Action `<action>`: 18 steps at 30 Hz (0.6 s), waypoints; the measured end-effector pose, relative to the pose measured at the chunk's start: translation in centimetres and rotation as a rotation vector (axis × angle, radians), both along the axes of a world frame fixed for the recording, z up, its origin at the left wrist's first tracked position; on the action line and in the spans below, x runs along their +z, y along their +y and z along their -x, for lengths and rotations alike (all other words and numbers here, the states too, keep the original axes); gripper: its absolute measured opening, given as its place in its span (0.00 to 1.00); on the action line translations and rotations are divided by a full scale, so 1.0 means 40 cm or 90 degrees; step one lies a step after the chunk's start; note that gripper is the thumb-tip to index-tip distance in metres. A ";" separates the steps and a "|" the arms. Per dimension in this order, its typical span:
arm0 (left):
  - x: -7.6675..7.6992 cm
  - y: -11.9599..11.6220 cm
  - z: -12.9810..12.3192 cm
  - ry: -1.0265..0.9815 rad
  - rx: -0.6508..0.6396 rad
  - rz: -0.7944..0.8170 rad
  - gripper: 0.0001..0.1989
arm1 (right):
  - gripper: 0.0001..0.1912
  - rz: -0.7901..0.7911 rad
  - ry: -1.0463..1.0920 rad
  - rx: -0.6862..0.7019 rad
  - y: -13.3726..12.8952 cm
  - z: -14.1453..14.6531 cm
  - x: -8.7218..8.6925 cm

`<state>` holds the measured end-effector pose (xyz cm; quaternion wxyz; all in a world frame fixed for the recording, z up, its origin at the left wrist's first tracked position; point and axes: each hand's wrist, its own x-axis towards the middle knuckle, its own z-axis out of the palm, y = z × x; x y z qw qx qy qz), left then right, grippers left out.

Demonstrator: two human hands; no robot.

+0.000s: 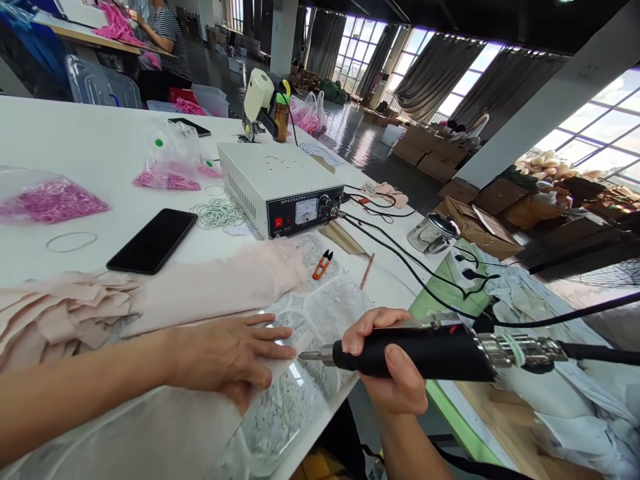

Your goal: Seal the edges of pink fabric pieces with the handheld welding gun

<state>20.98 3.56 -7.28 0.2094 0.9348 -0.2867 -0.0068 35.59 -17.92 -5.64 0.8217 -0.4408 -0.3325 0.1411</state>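
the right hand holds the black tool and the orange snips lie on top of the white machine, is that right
Not quite: the head view shows the orange snips lying in front of the white machine, on the marbled mat, not on top of it. The right hand does hold the black tool.

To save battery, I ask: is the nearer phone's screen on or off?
Off, apparently: the nearer phone shows only black, nothing lit.

Smooth plastic-looking handpiece [445, 353], shiny metal tip [320, 355], matt cloth [220, 281], glossy mat [285, 410]
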 end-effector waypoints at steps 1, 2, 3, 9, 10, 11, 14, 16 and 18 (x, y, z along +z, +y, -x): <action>0.000 0.000 0.000 0.001 0.001 0.006 0.12 | 0.09 0.001 -0.004 0.004 -0.001 0.003 0.000; 0.001 0.001 0.000 0.002 0.001 0.011 0.12 | 0.09 0.000 -0.007 0.006 -0.002 0.006 0.000; 0.001 0.001 0.001 0.003 0.000 0.016 0.11 | 0.09 -0.003 -0.008 0.007 -0.001 0.007 -0.001; 0.001 0.001 0.001 0.015 0.010 0.042 0.10 | 0.10 0.006 0.006 0.020 0.005 0.010 -0.007; 0.001 0.000 0.001 0.017 0.012 0.047 0.10 | 0.10 0.004 0.007 0.023 0.005 0.010 -0.007; 0.000 0.000 0.001 0.020 0.012 0.051 0.10 | 0.10 0.001 0.007 0.026 0.005 0.010 -0.008; -0.003 0.000 0.000 0.031 0.011 0.059 0.10 | 0.08 0.003 -0.009 0.034 0.004 0.010 -0.010; -0.005 0.000 0.001 0.037 0.011 0.063 0.11 | 0.08 0.011 -0.025 0.039 0.003 0.008 -0.010; -0.006 0.000 0.003 0.040 0.015 0.071 0.12 | 0.08 0.020 -0.036 0.042 0.003 0.007 -0.009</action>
